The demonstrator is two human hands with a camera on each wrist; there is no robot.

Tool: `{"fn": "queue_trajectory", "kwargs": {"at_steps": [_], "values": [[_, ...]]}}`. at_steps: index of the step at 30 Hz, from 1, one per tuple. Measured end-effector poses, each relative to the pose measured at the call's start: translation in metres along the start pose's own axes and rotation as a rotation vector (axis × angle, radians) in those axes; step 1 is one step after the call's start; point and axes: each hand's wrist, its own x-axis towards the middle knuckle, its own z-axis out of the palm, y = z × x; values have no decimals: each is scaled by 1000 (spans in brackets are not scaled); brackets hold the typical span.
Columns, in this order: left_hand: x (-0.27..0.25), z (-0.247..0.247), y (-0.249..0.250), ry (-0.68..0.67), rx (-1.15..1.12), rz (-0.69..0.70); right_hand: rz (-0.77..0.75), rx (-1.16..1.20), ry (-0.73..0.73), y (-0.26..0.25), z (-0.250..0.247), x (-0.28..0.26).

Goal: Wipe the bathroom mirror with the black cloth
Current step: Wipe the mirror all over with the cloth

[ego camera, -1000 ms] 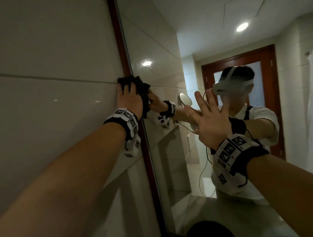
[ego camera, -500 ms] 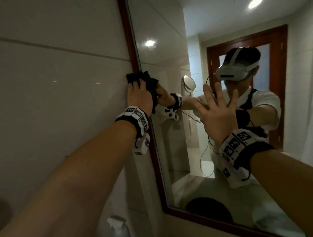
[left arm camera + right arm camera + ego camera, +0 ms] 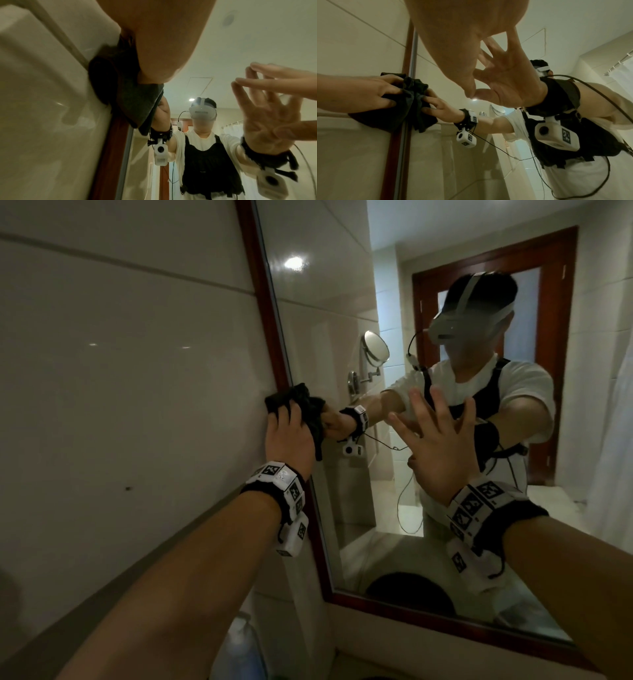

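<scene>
The bathroom mirror [image 3: 342, 313] has a dark red wooden frame [image 3: 262, 313]. At its left edge my left hand [image 3: 291, 436] grips the bunched black cloth [image 3: 286, 402] and presses it over the frame and the glass beside it. The left wrist view shows the cloth [image 3: 132, 100] squeezed under my palm. From the right wrist, my left hand's fingers [image 3: 385, 93] dig into the cloth [image 3: 375, 121]. My right hand [image 3: 442, 440] is spread open, fingertips on the glass to the right of the cloth. Its thumb [image 3: 467, 89] meets its reflection.
A glossy white tiled wall [image 3: 120, 378] runs left of the mirror. A clear spray bottle [image 3: 241, 645] stands below, near the mirror's lower left corner. The glass reflects me, a round swing-arm mirror [image 3: 376, 347], a dark basin [image 3: 411, 592] and a wooden door frame [image 3: 555, 337].
My left hand has slid the cloth down along the mirror's left frame, well below the tile seam. The view has tilted down. My right hand stays spread on the glass.
</scene>
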Motion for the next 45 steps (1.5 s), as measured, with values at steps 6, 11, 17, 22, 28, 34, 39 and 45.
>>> {"fn": "queue_trajectory", "kwargs": {"at_steps": [6,11,17,22,28,34,39,45], "values": [[7,-2,-3,7,-32,-34,-1,40,33,-6,5,0],[49,-38,-20,67,-28,-82,-3,33,40,-5,6,0],[73,-61,-34,113,-32,-83,-11,53,52,-5,6,-2],[64,-58,-31,121,-35,-64,-2,52,55,-6,6,-2],[26,-21,-11,82,0,-15,-5,68,51,-6,2,-5],[-22,24,10,-8,-15,46,15,81,70,-11,6,-8],[-36,37,18,-33,-57,22,28,101,93,-15,13,-11],[-32,34,13,-11,-80,20,21,90,114,-15,17,-11]]}}
